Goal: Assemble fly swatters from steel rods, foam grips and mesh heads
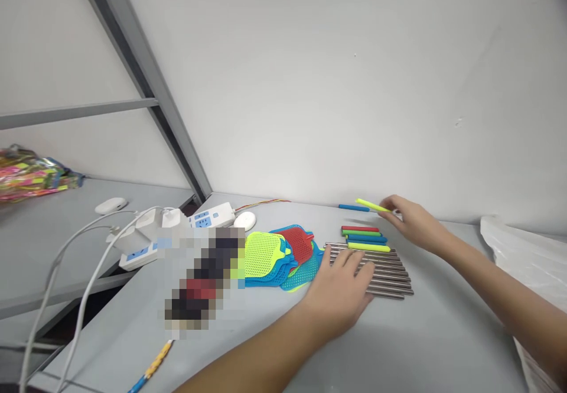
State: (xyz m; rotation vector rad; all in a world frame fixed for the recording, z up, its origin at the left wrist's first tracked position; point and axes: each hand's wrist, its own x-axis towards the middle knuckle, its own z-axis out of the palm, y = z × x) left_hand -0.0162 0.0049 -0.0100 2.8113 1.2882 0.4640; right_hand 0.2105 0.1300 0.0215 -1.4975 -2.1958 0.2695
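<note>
My right hand [405, 218], near the wall, has its fingers closed on the end of a yellow plastic handle [372, 205], which points left. Just behind it lies a blue handle [353, 207]. My left hand [341, 283] lies over the left part of a row of metal rods [387, 281], fingers spread, palm down. Red, green, blue and yellow handles [365, 238] are lined up above the rods. To the left of my left hand, perforated fly swatter heads [263, 254] in yellow, blue and red overlap in a pile.
White power strips [212, 216] with plugs and cables stand at the left, near a round white disc [245, 221]. A pixelated patch [199, 281] hides something beside the swatter heads. Clear plastic sheeting [514, 257] covers the table's right edge. A grey metal frame [142, 68] rises at the left.
</note>
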